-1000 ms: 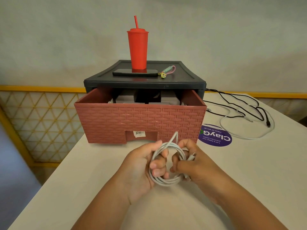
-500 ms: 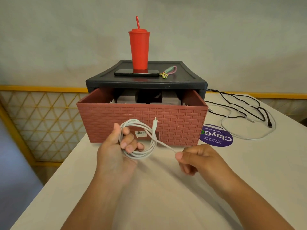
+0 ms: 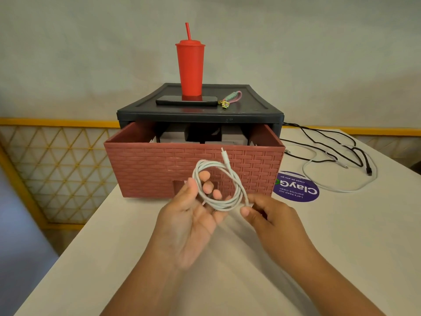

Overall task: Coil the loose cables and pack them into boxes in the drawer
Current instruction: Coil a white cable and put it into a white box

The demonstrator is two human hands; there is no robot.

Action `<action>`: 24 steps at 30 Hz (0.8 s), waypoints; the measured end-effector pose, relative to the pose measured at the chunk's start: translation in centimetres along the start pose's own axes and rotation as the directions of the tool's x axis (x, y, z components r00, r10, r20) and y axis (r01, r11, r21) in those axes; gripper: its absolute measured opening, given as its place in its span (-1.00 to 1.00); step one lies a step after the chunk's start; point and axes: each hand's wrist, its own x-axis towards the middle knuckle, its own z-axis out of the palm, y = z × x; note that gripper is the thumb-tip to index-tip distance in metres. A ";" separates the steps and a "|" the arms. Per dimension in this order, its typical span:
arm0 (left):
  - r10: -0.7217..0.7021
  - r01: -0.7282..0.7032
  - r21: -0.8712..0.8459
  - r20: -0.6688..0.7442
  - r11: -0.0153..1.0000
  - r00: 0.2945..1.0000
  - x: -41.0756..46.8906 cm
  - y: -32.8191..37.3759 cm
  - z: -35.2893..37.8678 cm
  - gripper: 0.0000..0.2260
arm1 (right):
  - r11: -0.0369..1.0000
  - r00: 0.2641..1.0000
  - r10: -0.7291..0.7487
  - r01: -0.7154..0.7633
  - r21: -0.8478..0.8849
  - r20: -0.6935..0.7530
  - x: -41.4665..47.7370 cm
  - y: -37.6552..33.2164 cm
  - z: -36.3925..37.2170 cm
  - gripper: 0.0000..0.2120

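A white cable (image 3: pixel 230 179) is wound into a small coil around the fingers of my left hand (image 3: pixel 193 215), one plug end sticking up. My right hand (image 3: pixel 266 213) pinches the coil's lower right side. Both hands hover over the table in front of the open reddish-brown drawer (image 3: pixel 159 165) with a brick pattern. White boxes (image 3: pixel 172 137) show inside the drawer, mostly hidden by its front wall. Loose black cables (image 3: pixel 337 144) and a loose white cable (image 3: pixel 341 190) lie on the table to the right.
The drawer sits in a black cabinet (image 3: pixel 250 110). On top stand a red tumbler with straw (image 3: pixel 190 67), a dark phone (image 3: pixel 186 101) and a keychain (image 3: pixel 230 99). A purple round sticker (image 3: pixel 296 187) lies right of the drawer. The table edge drops off at the left.
The coil moved left with my left hand, then back toward the middle. My right hand drew the tail out to the right and now pinches the coil again.
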 end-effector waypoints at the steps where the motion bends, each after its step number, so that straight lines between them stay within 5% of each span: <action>1: -0.008 0.008 -0.006 0.005 1.000 1.000 -0.1 -0.2 0.2 -0.82 | 0.995 0.997 0.071 -0.072 0.070 0.011 0.1 0.0 0.1 -0.79; 3: -0.024 0.024 0.013 0.008 1.000 1.000 -0.3 -0.6 0.5 -0.85 | 0.910 0.969 0.233 -0.249 0.333 0.085 0.1 -0.1 0.2 -0.80; 5: -0.025 0.024 0.084 0.001 0.996 1.000 -0.4 -0.9 0.6 -0.86 | 0.679 0.914 0.339 -0.401 0.615 0.223 0.2 -0.4 -0.1 -0.78; 8: -0.004 0.014 0.274 -0.038 0.962 0.999 -0.4 -0.9 0.6 -0.83 | 0.446 0.883 0.360 -0.446 0.776 0.300 0.2 -0.7 -0.8 -0.87; 13: -0.014 0.084 0.586 -0.122 0.806 0.992 -0.3 -1.8 0.1 -0.79 | 0.561 0.906 0.368 -0.394 0.728 0.207 0.1 -0.1 -0.6 -0.72; 20: -0.074 0.148 0.635 -0.142 0.758 0.987 -0.3 -2.0 -0.3 -0.83 | 0.697 0.901 0.425 -0.391 0.601 0.093 0.6 0.3 -1.2 -0.79; 24: -0.060 0.141 0.637 -0.147 0.758 0.987 -0.2 -1.9 -0.5 -0.82 | 0.669 0.891 0.432 -0.418 0.614 0.135 0.8 0.3 -1.7 -0.84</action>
